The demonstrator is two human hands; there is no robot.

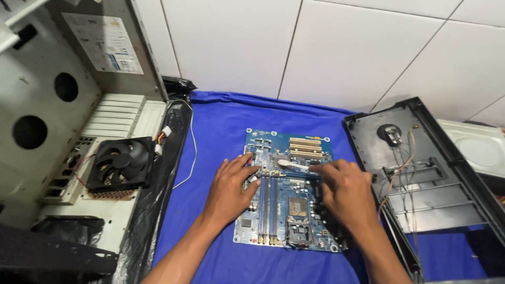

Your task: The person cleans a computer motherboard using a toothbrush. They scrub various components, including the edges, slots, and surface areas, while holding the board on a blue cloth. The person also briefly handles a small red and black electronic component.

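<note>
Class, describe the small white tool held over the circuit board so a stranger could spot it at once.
Start at the blue cloth covering the table, then find the blue motherboard lying on it. Above its middle, the right hand pinches a thin white stick-like tool, its tip pointing towards the left hand. It is the only loose white piece among fixed yellow slots.

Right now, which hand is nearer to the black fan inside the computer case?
Left. The left hand rests on the blue motherboard's left edge, closer to the black fan; the right hand is further right.
</note>
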